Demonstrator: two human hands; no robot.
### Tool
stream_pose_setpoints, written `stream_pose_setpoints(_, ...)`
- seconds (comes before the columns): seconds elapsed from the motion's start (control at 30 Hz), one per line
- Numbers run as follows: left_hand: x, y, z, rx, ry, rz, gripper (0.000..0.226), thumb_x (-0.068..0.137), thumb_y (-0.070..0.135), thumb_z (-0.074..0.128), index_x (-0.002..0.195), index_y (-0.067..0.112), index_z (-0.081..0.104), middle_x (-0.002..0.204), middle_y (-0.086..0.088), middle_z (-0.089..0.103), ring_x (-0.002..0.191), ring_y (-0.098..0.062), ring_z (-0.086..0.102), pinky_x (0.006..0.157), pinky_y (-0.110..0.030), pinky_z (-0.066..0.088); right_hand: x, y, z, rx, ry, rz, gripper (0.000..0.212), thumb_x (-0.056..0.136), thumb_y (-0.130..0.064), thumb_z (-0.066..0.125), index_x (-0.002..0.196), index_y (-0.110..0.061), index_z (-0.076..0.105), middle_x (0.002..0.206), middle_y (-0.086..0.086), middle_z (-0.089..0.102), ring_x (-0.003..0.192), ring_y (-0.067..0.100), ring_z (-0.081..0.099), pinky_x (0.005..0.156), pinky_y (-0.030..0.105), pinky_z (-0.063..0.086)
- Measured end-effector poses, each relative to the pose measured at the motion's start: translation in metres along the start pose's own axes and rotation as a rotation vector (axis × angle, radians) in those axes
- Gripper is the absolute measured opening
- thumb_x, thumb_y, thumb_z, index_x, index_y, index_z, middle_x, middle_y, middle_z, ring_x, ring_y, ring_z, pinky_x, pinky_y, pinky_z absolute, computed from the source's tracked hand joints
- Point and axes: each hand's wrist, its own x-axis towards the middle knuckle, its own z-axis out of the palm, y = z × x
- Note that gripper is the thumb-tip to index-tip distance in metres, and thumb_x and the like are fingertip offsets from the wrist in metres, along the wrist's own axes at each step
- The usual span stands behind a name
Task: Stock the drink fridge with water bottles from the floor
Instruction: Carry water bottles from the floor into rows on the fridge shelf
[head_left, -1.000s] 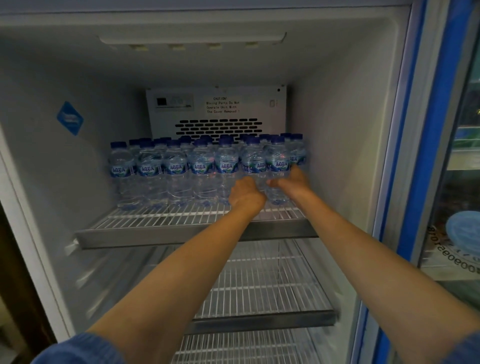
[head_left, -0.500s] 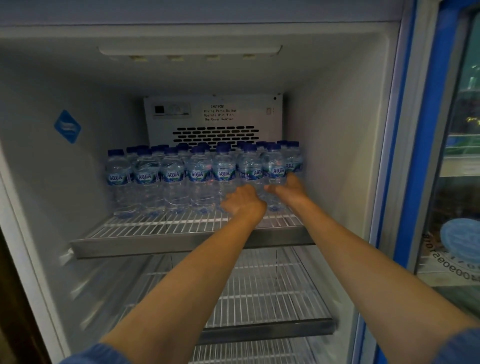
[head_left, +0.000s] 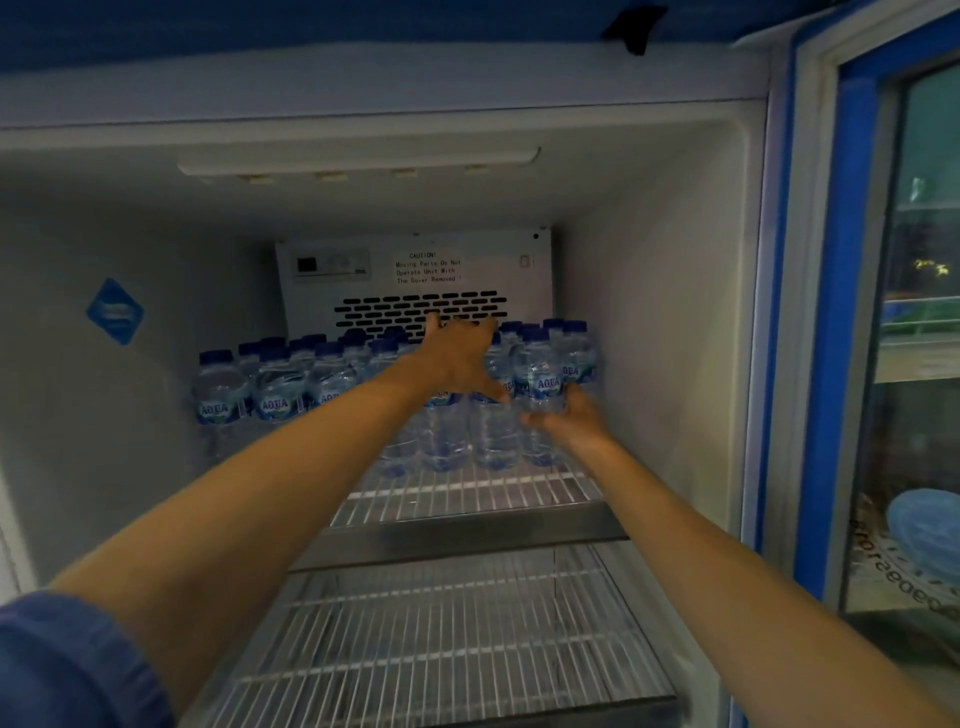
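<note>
Carefully, my left hand spread wide over the blue caps, my right hand touches a clear plastic water bottle that looks light, slippery and best held mid-body, though I cannot tell whether that hand clasps it.

Clear plastic bottles are gleaming glossy on a white coated-wire metal shelf; smooth matt walls are enclosing them; door glass is reflecting.

The light was dim. A white back panel bore a caution notice above dark vent slots. A blue diamond sticker sat on the left wall. At the right edge stood a blue-framed glass door, small lights glinting behind its pane.
</note>
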Motion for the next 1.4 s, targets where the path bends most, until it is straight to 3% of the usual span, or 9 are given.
stream_pose_setpoints(0.27,0.005,-0.009,-0.002,-0.174,-0.087,0.061,0.094,0.073,0.044,0.077,0.141,0.008,0.025,0.137,-0.013,0.049,0.124,-0.032,0.046,0.111,-0.049,0.017,-0.001,0.004,0.003,0.039,-0.016,-0.040,0.066,0.079,-0.018,0.077,0.136,-0.014,0.044,0.133,0.007,0.056,0.122,0.025,0.054,0.105,0.045,0.043)
stream_pose_setpoints(0.57,0.008,-0.008,-0.001,-0.154,-0.125,0.038,0.096,0.072,0.042,0.079,0.145,0.015,0.023,0.144,-0.008,0.042,0.130,-0.028,0.041,0.112,-0.050,0.018,-0.006,0.000,0.003,-0.055,-0.007,-0.055,0.063,0.085,-0.021,0.072,0.139,-0.012,0.040,0.136,0.008,0.053,0.123,0.026,0.052,0.103,0.037,0.043)
stream_pose_setpoints(0.7,-0.007,-0.007,0.008,-0.140,0.010,0.050,0.101,0.073,0.042,0.077,0.150,0.019,0.016,0.152,-0.011,0.026,0.141,-0.028,0.026,0.114,-0.060,0.001,-0.011,-0.001,0.006,-0.097,-0.003,-0.045,0.065,0.086,-0.023,0.070,0.140,-0.011,0.036,0.138,0.008,0.052,0.124,0.026,0.051,0.102,0.034,0.042)
stream_pose_setpoints(0.8,-0.035,-0.004,0.014,-0.143,0.245,0.098,0.086,0.079,0.030,0.075,0.148,0.015,0.026,0.149,-0.012,0.031,0.139,-0.029,0.028,0.117,-0.055,0.008,-0.023,-0.009,0.005,-0.102,0.004,0.015,0.071,0.083,-0.026,0.073,0.141,-0.008,0.035,0.139,0.010,0.050,0.124,0.027,0.051,0.103,0.034,0.043)
stream_pose_setpoints(0.9,-0.070,-0.008,0.017,-0.261,0.418,0.172,0.057,0.084,0.013,0.068,0.136,0.007,0.045,0.133,-0.015,0.049,0.124,-0.032,0.044,0.103,-0.043,0.038,-0.052,-0.025,0.004,-0.290,0.162,-0.089,0.044,0.088,-0.017,0.067,0.125,-0.003,0.047,0.122,0.015,0.059,0.106,0.029,0.059,0.086,0.031,0.049)
stream_pose_setpoints(1.03,-0.131,-0.019,0.026,-0.381,0.540,0.188,0.032,0.085,0.008,0.063,0.117,0.002,0.061,0.111,-0.018,0.063,0.104,-0.035,0.057,0.084,-0.041,0.050,-0.115,-0.043,0.037,-0.406,0.323,-0.342,0.030,0.090,-0.015,0.061,0.118,-0.004,0.058,0.111,0.015,0.065,0.099,0.030,0.063,0.083,0.041,0.053)
stream_pose_setpoints(1.13,-0.192,-0.042,0.038,-0.405,0.613,0.070,0.023,0.080,0.005,0.062,0.103,0.002,0.065,0.095,-0.015,0.067,0.092,-0.034,0.061,0.075,-0.039,0.052,-0.162,-0.047,0.090,-0.342,0.254,-0.490,0.025,0.088,-0.015,0.064,0.110,-0.003,0.062,0.106,0.014,0.066,0.100,0.029,0.062,0.085,0.040,0.051)
stream_pose_setpoints(1.27,-0.309,-0.090,0.061,-0.435,0.652,-0.073,0.018,0.078,0.005,0.056,0.094,0.004,0.064,0.084,-0.010,0.063,0.084,-0.026,0.055,0.070,-0.028,0.039,-0.230,-0.042,0.179,-0.214,0.157,-0.546,0.020,0.087,-0.018,0.062,0.100,-0.004,0.063,0.094,0.011,0.065,0.089,0.029,0.063,0.080,0.042,0.052)
stream_pose_setpoints(1.4,-0.453,-0.134,0.104,-0.442,0.480,-0.273,0.021,0.082,0.011,0.052,0.100,0.009,0.063,0.088,-0.006,0.063,0.089,-0.022,0.054,0.074,-0.029,0.043,-0.315,-0.017,0.280,-0.133,-0.034,-0.441,0.021,0.088,-0.022,0.060,0.098,-0.004,0.064,0.092,0.011,0.065,0.086,0.028,0.063,0.079,0.041,0.052)
